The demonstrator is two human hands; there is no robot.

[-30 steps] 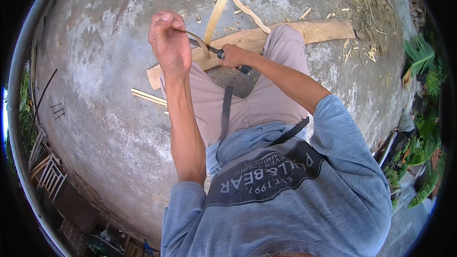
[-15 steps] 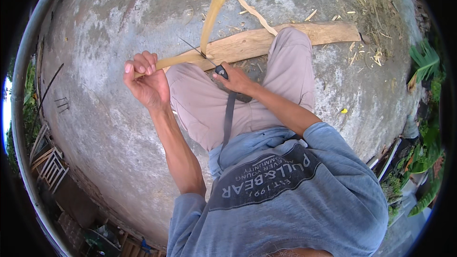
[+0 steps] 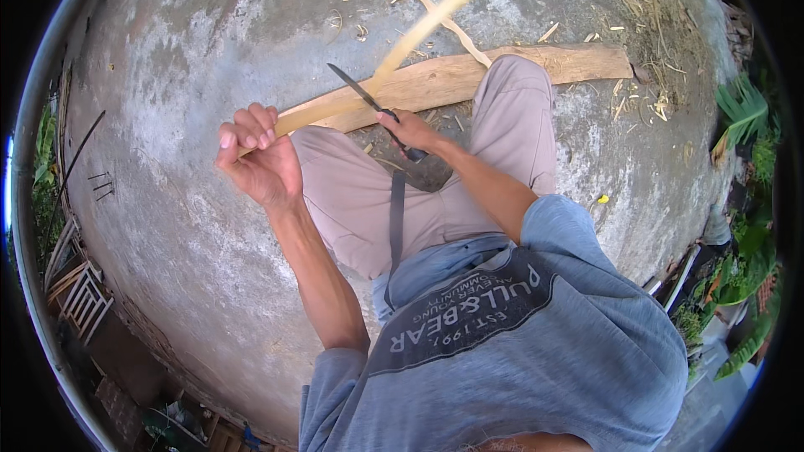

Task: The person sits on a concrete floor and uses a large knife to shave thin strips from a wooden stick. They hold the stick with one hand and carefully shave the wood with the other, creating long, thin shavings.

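Clearly, head view: left hand (image 3: 261, 151) pinches near left end of pale strip (image 3: 409, 46), slanting far right over plank (image 3: 578, 63); right hand (image 3: 408, 131) grips knife (image 3: 360, 89). Strip looks light, springy, splintery; best held at end, clear of knife.

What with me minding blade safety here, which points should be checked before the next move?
1. Knife held by its black handle in the right hand: ok.
2. Left hand, holding the pale strip near one end, apart from the blade: ok.
3. Blade tip pointing away from the trousered legs: ok.
4. Dark strap clear of the blade: ok.
5. Strip joined to the length beyond the blade: cannot tell; it is blurred there.
6. Wooden plank steady: cannot tell.
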